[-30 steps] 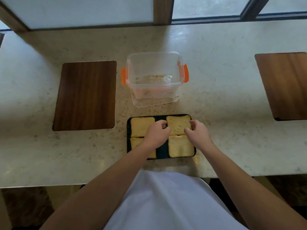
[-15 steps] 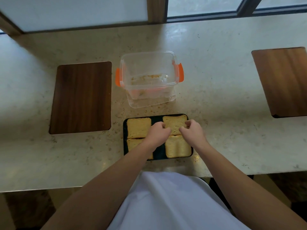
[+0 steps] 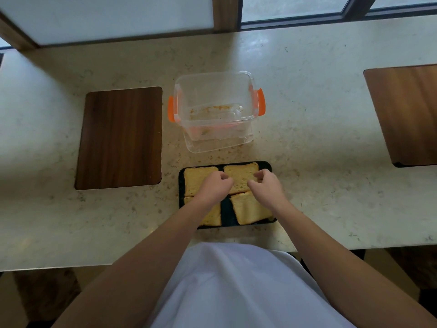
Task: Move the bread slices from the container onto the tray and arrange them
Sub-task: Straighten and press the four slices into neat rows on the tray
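Observation:
A black tray [image 3: 227, 210] lies at the counter's near edge with several bread slices flat on it in two rows. My left hand [image 3: 214, 188] and my right hand [image 3: 267, 187] both rest over the far-right slice [image 3: 240, 177], fingers curled at its left and right corners. The far-left slice [image 3: 196, 179] and near-right slice [image 3: 249, 208] lie free. My left wrist partly hides the near-left slice [image 3: 212, 217]. Behind the tray stands the clear plastic container [image 3: 214, 75] with orange clips, holding only crumbs.
A dark wooden board [image 3: 120, 138] lies left of the container, another wooden board [image 3: 406, 114] at the far right. The pale stone counter [image 3: 319, 162] runs to a window sill at the back. Crumbs are scattered between container and tray.
My right hand has drawn in from the far-right slice's right edge toward its middle. The near-right slice now sits slightly turned. My left hand has stayed put.

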`<state>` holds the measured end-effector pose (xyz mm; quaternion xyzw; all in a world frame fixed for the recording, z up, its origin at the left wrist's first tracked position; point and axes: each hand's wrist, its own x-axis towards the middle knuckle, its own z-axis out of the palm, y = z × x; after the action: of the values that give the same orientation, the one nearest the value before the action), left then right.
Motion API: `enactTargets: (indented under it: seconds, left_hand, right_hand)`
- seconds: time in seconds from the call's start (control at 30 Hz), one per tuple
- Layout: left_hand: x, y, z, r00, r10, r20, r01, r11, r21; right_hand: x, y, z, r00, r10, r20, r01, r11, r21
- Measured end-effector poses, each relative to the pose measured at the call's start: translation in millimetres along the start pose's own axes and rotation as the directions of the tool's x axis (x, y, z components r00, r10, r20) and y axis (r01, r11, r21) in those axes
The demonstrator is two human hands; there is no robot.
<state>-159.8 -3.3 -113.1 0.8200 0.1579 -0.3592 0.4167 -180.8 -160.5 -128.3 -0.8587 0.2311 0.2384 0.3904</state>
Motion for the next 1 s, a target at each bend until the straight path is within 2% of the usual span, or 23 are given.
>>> enactTargets:
  seconds: [0.2, 0.47, 1.0]
  left_hand:
    - [-13, -10, 6, 1.0, -0.011, 0.018, 0.011, 0.999, -0.033]
    - [-28, -32, 23, 0.974, -0.145, 0.172, 0.183, 0.956, -0.231]
    - [-28, -40, 9, 0.98, -0.155, 0.124, 0.168, 0.98, -0.107]
  right_hand:
    - [-10, 21, -9, 0.999, -0.015, -0.028, 0.016, 0.998, 0.054]
    - [-41, 53, -12, 0.999, 0.002, 0.033, -0.002, 1.0, -0.009]
    - [-29, 42, -3, 0.985, 0.022, 0.174, 0.006, 0.987, -0.158]
